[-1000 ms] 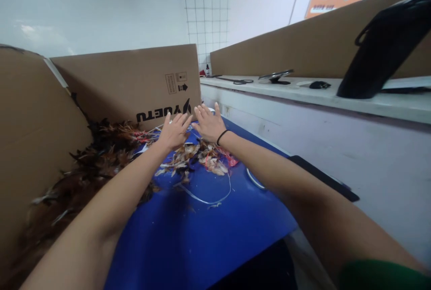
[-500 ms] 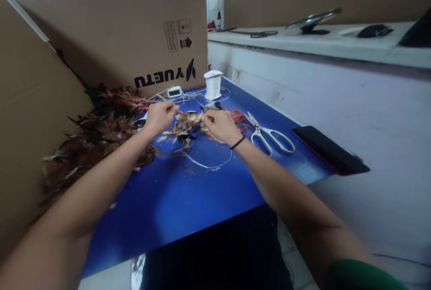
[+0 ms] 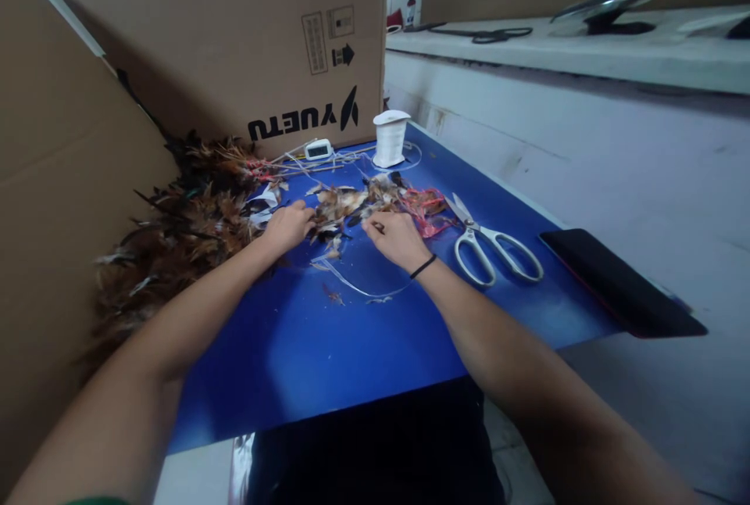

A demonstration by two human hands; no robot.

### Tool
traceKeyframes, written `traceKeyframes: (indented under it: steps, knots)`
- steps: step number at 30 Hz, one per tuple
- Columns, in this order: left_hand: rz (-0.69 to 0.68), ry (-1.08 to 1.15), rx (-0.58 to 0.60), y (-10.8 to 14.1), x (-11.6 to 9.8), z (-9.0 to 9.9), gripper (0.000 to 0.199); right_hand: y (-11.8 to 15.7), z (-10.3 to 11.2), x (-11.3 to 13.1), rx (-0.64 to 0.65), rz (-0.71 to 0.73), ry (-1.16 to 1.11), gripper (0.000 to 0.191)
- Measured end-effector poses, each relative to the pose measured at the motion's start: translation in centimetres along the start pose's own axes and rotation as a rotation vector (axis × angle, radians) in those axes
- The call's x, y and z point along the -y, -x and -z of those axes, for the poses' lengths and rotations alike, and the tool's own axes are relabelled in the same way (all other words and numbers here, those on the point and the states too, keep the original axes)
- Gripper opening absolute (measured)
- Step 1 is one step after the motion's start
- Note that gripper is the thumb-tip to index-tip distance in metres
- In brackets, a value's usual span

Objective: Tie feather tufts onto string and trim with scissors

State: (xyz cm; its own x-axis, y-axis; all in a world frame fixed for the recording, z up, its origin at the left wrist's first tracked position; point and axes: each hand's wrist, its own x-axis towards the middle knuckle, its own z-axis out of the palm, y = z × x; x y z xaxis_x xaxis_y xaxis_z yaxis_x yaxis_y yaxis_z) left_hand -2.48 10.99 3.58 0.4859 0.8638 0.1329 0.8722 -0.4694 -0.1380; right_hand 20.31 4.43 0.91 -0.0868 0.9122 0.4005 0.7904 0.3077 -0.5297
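Observation:
My left hand [image 3: 289,225] is closed at the left edge of a small heap of brown and cream feathers [image 3: 341,204]; what its fingers pinch, if anything, is too small to make out. Across a narrow gap, my right hand [image 3: 397,238] is closed too, its fingertips by the heap's near right side, their contents hidden. A thin clear strip [image 3: 357,290] curves over the blue table [image 3: 328,364] towards my right wrist. Pink-red strands [image 3: 426,208] lie beyond my right hand. Silver scissors [image 3: 495,243] rest beside them, blades slightly apart.
A large pile of brown feathers [image 3: 181,243] leans by the cardboard [image 3: 223,44] at left. A white spool [image 3: 390,139] and a small white timer [image 3: 318,149] stand at the back. A black pouch [image 3: 621,282] overhangs the right edge. Above runs a white ledge [image 3: 527,51].
The view has shifted, so the table items appear further right. Both hands have come down lower, nearer to the table, and stay closed.

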Motion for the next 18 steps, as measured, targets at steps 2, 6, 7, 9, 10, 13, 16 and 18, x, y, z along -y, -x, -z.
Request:
traceKeyframes:
  steps: [2,6,7,9,10,13,16,18]
  knots:
    - [0.011,0.006,0.003,-0.4,0.3,-0.2,0.029,0.1,-0.4,0.0,0.018,0.014,-0.007,0.021]
    - [0.053,0.201,-0.132,-1.2,1.3,0.0,0.023,0.4,-0.9,0.2,0.051,0.056,-0.005,0.021]
    - [0.075,0.277,-0.169,-1.3,1.4,0.3,0.021,0.4,-1.0,0.3,0.056,0.062,-0.005,0.021]
    - [0.131,0.451,-0.22,-0.9,1.2,0.9,0.019,0.5,-1.0,0.4,0.059,0.061,-0.025,0.02]
    - [0.155,0.552,-0.227,-0.6,0.8,1.2,0.019,0.5,-1.0,0.5,0.058,0.051,-0.054,0.018]
    - [0.187,0.893,-0.195,1.3,-1.2,1.7,0.023,0.6,-1.1,0.9,0.099,-0.046,-0.281,0.012]
    - [0.183,1.082,-0.189,3.6,-3.8,1.5,0.023,0.7,-1.3,1.6,0.258,-0.266,-0.711,0.02]
    - [0.185,1.137,-0.167,5.2,-5.2,1.1,0.024,0.8,-1.4,2.2,0.367,-0.391,-0.96,0.026]
